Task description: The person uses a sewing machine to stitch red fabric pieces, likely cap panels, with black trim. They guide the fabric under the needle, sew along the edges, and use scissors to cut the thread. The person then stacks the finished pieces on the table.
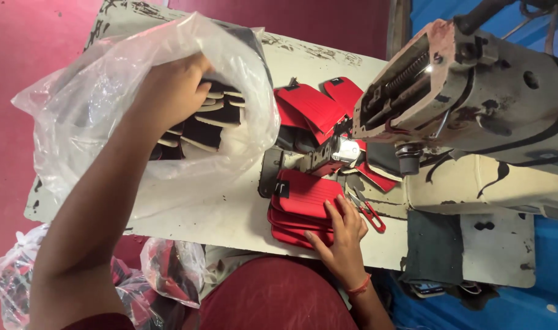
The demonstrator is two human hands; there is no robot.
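Inside bag [77,104], left hand [172,91] grips upright pieces [209,119].

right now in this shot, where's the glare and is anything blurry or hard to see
Head view: even daylight, soft shadows. Glare streaks whiten the clear plastic bag, veiling the dark pieces that the left hand reaches into. A bright glint sits on the sewing machine near its top. The right hand on the red stack is sharp; the near left forearm looks large and slightly soft.
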